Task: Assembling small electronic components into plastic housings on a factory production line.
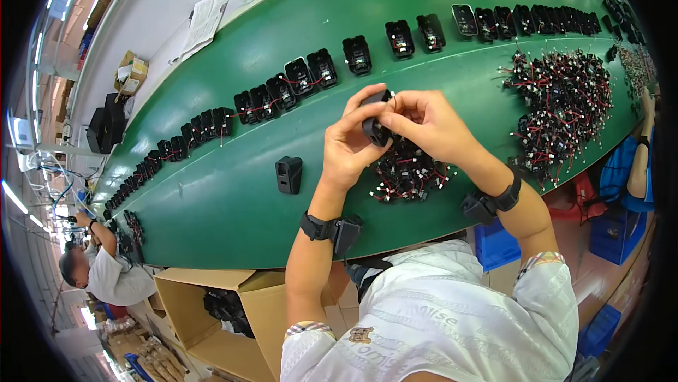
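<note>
A black plastic housing (375, 130) is held up over the green table, with my left hand (345, 143) wrapped round its side. My right hand (432, 126) meets it there, thumb and fingers pinched together at its edge; what they pinch is too small to make out. Below both hands lies a small heap of black parts with red wires and white connectors (409, 172). To the left of my left hand, another black housing (288, 174) sits alone on the table.
A long curved row of black housings (357, 55) runs along the green table (233, 198). At right lies a large heap of wired parts (561, 106). An open cardboard box (265, 311) stands below the front edge. Other people work at far left (116, 272) and far right (639, 163).
</note>
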